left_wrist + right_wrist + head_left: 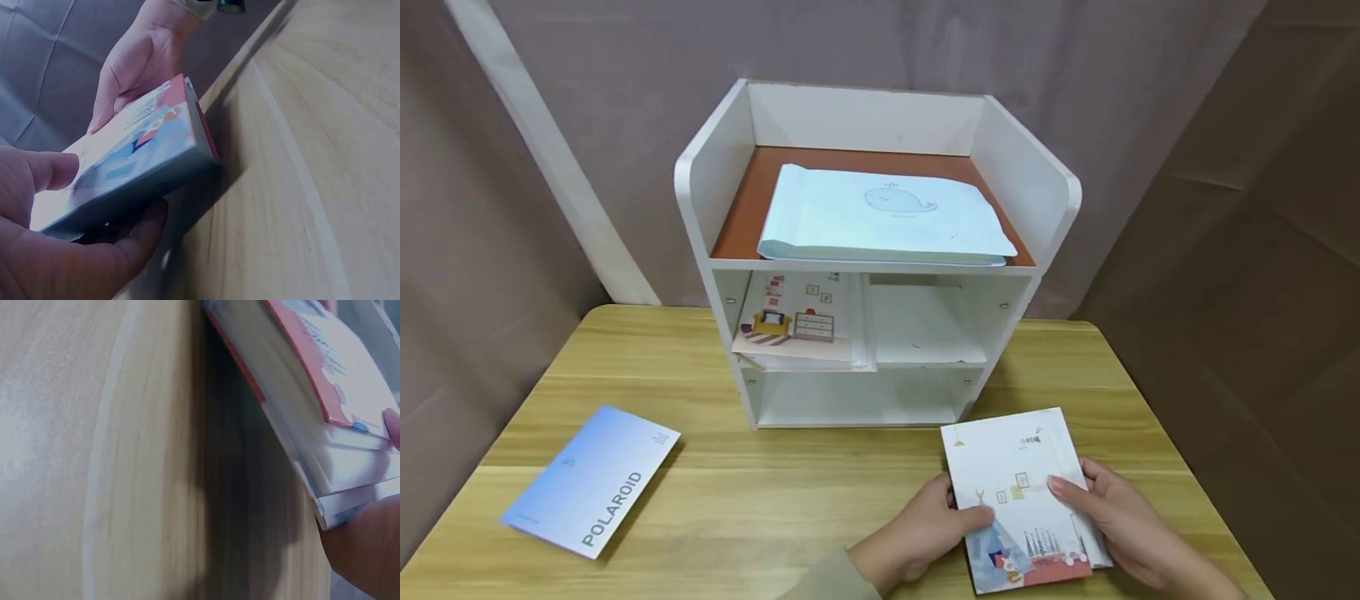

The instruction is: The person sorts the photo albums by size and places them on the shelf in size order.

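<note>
Presently both hands grip one illustrated book (pixel 1025 498) at the near right of the desk (pixel 775 492). Left hand (pixel 917 533) holds its left edge, thumb on the cover, fingers curled beneath. Right hand (pixel 1123 521) clamps the right edge likewise. The wrist views show the book raised off the desk surface, tilted. Further left lies a blue Polaroid booklet (pixel 591 479), flat, well apart. Beyond stands a white shelf unit (pixel 872 258): a pale whale-print envelope (pixel 883 217) on top, a picture book (pixel 797 321) in the middle compartment.
</note>
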Demonstrator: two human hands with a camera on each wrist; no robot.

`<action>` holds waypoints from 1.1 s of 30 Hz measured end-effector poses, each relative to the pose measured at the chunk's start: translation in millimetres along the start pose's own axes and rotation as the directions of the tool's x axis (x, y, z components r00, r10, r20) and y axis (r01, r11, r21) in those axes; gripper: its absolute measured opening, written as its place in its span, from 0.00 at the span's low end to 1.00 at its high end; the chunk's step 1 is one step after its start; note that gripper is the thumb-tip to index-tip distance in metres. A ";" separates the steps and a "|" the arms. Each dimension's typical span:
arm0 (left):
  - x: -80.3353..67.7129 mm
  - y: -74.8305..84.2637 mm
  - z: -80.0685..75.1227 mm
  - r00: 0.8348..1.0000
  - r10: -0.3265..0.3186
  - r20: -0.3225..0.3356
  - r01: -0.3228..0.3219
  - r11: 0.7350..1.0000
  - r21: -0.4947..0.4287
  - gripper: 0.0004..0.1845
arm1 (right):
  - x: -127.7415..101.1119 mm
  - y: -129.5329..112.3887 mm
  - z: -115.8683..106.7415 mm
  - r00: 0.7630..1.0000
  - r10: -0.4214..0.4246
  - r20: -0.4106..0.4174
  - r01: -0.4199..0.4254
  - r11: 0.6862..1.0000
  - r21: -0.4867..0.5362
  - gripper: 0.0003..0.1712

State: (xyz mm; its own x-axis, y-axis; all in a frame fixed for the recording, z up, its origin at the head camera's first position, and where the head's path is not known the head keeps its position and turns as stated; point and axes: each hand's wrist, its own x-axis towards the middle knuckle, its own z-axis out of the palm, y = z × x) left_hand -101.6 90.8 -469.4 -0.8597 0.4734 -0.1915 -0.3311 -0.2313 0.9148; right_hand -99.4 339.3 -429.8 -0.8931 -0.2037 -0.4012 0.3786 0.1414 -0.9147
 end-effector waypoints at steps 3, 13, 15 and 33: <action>-4.1 1.8 -5.5 1.000 -0.015 0.009 0.015 0.999 -0.042 0.14 | 3.4 -2.7 8.3 0.998 -0.027 0.048 0.027 1.000 0.002 0.30; -21.7 9.3 -23.6 0.999 0.006 0.044 -0.004 0.999 -0.050 0.15 | 3.5 -8.8 30.7 0.995 -0.073 0.063 0.076 0.995 -0.059 0.31; -24.6 11.7 -28.2 0.998 0.026 0.055 -0.024 0.999 -0.042 0.15 | 3.3 -9.9 35.0 0.995 -0.088 0.056 0.093 0.992 -0.089 0.32; -45.8 38.9 -44.4 0.991 0.117 -0.061 -0.106 0.981 0.161 0.17 | -3.6 -1.3 46.7 0.953 -0.231 0.196 0.271 0.938 -0.217 0.41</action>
State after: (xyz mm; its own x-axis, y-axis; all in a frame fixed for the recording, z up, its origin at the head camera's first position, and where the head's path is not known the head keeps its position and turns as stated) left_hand -92.4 22.3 -440.9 -0.9147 0.3906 -0.1043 -0.1712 -0.1404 0.9752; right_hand -85.3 294.6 -429.4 -0.8909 -0.4166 -0.1811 0.0600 0.2874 -0.9559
